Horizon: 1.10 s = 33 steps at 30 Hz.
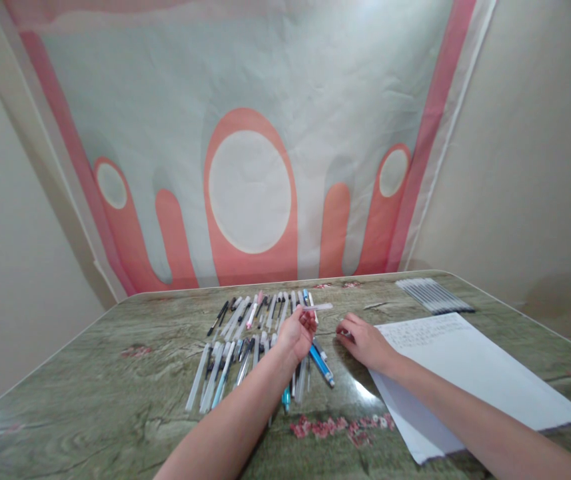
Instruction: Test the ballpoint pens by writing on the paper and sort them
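Observation:
My left hand [296, 337] is raised over the right end of the pens, its fingers closed on a slim, translucent white pen piece [321, 307] that sticks out to the right; whether it is a whole pen or a part I cannot tell. Beneath that hand lie two rows of pens: an upper row [238, 317] and a lower row [210, 377]. A blue pen [321, 365] rests slanted at the right of the lower row. To the right, my right hand [362, 341] is low over the table with fingers curled together; anything in them is hidden.
A white sheet of paper [465, 380] with handwriting along its top lies under my right forearm. Several clear pens [432, 295] are lined up at the back right of the wood-patterned table [90, 400]. A small dark item [375, 305] lies behind my right hand.

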### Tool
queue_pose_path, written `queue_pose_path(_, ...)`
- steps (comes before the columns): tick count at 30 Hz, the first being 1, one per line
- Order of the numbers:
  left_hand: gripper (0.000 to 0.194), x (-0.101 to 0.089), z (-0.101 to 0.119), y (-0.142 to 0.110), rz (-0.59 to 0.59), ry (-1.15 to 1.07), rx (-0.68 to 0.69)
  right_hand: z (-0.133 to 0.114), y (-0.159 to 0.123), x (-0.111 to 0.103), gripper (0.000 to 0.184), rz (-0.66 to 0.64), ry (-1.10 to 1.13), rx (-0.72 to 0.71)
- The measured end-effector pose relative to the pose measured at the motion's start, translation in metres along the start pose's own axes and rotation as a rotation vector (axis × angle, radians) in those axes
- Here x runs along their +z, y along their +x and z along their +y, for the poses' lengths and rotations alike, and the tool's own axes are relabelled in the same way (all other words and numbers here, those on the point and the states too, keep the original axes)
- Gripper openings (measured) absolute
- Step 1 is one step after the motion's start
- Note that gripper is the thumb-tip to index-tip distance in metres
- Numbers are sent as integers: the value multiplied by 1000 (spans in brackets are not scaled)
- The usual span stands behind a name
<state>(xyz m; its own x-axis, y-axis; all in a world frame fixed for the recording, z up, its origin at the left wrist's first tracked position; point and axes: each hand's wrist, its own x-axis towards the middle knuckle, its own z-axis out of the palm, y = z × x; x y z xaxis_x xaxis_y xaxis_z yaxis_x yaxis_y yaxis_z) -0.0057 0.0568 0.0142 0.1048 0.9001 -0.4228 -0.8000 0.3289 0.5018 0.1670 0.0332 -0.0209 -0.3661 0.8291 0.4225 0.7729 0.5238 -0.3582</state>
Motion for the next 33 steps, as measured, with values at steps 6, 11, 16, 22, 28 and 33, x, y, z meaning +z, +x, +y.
queue_pose_path(6,20,-2,-4,2,16,26,81,-9,9,-16,16,284,304,-29)
queue_pose_path(11,17,-5,-7,5,24,50,127,-13,11,-24,14,410,355,-60)
queue_pose_path(16,16,-5,-8,6,23,67,145,-14,12,-27,14,435,338,-110)
queue_pose_path(22,16,-5,-10,6,23,89,167,-16,11,-26,13,429,327,-139)
queue_pose_path(28,16,-6,-11,6,10,111,200,-16,11,-25,14,442,320,-153)
queue_pose_path(33,16,-7,-12,7,0,120,209,-17,10,-26,14,450,302,-162)
